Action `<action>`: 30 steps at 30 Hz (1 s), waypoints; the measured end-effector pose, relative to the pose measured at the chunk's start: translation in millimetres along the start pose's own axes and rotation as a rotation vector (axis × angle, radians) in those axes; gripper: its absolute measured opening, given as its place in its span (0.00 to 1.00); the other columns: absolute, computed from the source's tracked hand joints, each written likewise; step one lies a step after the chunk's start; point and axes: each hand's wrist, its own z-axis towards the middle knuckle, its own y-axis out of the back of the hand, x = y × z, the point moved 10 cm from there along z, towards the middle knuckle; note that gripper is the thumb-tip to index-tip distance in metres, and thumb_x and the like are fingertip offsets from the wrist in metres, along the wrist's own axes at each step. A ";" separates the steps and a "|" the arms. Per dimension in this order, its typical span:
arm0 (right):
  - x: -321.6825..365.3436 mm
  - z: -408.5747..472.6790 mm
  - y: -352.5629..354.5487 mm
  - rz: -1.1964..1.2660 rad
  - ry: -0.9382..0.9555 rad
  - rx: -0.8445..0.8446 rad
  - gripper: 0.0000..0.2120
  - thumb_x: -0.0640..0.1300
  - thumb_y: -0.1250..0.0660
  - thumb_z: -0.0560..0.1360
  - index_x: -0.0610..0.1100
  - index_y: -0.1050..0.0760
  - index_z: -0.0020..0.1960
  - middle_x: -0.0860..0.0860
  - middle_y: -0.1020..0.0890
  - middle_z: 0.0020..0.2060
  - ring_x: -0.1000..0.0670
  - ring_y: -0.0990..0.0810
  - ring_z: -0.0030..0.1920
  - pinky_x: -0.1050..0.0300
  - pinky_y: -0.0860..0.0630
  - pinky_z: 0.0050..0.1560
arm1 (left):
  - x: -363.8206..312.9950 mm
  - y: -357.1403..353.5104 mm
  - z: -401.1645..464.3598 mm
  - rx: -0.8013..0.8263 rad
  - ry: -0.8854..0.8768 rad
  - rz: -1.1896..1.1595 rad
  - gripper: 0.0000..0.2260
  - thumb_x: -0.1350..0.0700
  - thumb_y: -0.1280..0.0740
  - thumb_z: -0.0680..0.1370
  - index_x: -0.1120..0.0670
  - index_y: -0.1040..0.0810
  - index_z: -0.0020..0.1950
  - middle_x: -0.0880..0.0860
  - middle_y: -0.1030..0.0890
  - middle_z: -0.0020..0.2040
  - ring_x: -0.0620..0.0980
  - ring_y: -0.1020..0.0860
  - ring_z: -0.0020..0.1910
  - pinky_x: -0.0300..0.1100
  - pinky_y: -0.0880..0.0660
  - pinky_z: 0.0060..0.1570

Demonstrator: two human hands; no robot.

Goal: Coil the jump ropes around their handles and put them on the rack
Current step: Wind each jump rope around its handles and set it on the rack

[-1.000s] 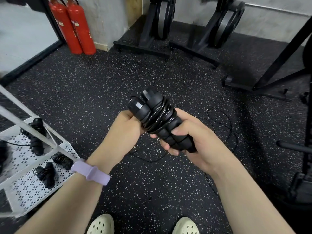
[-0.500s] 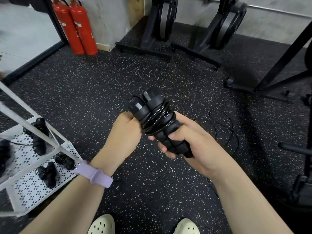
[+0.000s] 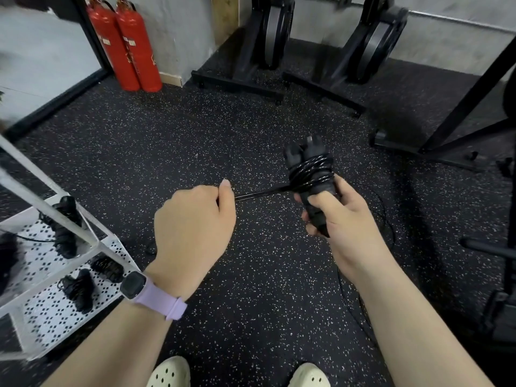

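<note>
Floor (image 3: 223, 135) of speckled black rubber fills the head view, with two red extinguishers (image 3: 125, 46) at the far wall and black machine bases (image 3: 279, 88) behind, nothing between the hands and the rack. Right hand (image 3: 335, 219) is clamped round the paired handles (image 3: 310, 174), cord coiled tight about their upper half; the lower ends are buried in the palm. Left hand (image 3: 195, 219) is curled shut, pinching the cord (image 3: 259, 193), which runs taut across to the coil. More slack cord lies on the floor by the right forearm, thin and hard to trace. Rack (image 3: 55, 303), white and perforated, sits at lower left, cut off by the frame edge; its trays carry several coiled ropes (image 3: 78, 291), one partly hidden behind a white strut. Two pale shoes (image 3: 170, 372) peek in at the bottom.
</note>
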 end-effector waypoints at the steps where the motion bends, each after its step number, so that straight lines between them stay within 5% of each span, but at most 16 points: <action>1: -3.2 1.2 4.1 -0.056 -0.010 -0.041 0.17 0.34 0.36 0.79 0.51 0.21 0.62 0.46 0.16 0.46 0.50 0.25 0.38 0.56 0.30 0.34 | -3.3 3.1 -1.2 -0.028 -0.025 0.012 0.27 0.46 0.46 0.85 0.53 0.35 0.27 0.51 0.31 0.22 0.55 0.29 0.24 0.44 0.32 0.28; 5: -6.9 2.3 0.8 -0.462 0.021 -0.044 0.21 0.38 0.35 0.80 0.59 0.24 0.66 0.55 0.16 0.45 0.56 0.25 0.35 0.61 0.29 0.37 | -30.7 6.4 -9.2 -0.033 -0.246 0.047 0.25 0.47 0.45 0.86 0.50 0.37 0.28 0.45 0.37 0.21 0.48 0.34 0.20 0.39 0.39 0.23; 9: -27.3 -9.4 -25.6 -0.810 -0.108 0.246 0.27 0.41 0.32 0.78 0.60 0.29 0.73 0.55 0.18 0.41 0.58 0.27 0.27 0.66 0.32 0.27 | -51.1 -3.1 -20.8 0.062 -0.460 0.094 0.22 0.47 0.43 0.84 0.49 0.38 0.29 0.44 0.38 0.23 0.47 0.36 0.21 0.40 0.42 0.23; 14: -42.7 -29.4 -34.4 -1.047 -0.250 0.458 0.30 0.46 0.27 0.72 0.66 0.26 0.70 0.58 0.18 0.41 0.56 0.22 0.30 0.63 0.30 0.29 | -47.6 -26.4 -27.6 0.263 -0.515 0.067 0.25 0.41 0.51 0.85 0.48 0.41 0.30 0.45 0.37 0.25 0.45 0.35 0.24 0.44 0.34 0.27; 19: -40.1 -44.7 -52.9 -0.959 -0.216 0.676 0.19 0.42 0.26 0.71 0.63 0.19 0.55 0.58 0.22 0.31 0.56 0.27 0.29 0.63 0.33 0.30 | -42.7 -44.0 -29.5 0.481 -0.356 -0.194 0.25 0.40 0.47 0.84 0.50 0.36 0.30 0.47 0.30 0.27 0.45 0.34 0.26 0.44 0.35 0.33; 25: -22.3 -55.9 -64.1 -0.692 -0.118 0.800 0.22 0.40 0.30 0.68 0.61 0.16 0.55 0.50 0.24 0.35 0.50 0.30 0.35 0.53 0.34 0.38 | -23.9 -58.7 -34.2 0.906 0.021 -0.613 0.22 0.40 0.41 0.83 0.50 0.34 0.33 0.48 0.32 0.28 0.49 0.35 0.28 0.44 0.36 0.35; 30: -11.1 -59.0 -59.2 -0.499 -0.134 0.823 0.24 0.34 0.32 0.65 0.55 0.15 0.55 0.46 0.24 0.35 0.49 0.29 0.36 0.55 0.33 0.39 | -21.7 -51.2 -36.3 0.872 0.205 -0.823 0.16 0.42 0.35 0.79 0.56 0.23 0.48 0.54 0.23 0.40 0.52 0.27 0.41 0.36 0.28 0.43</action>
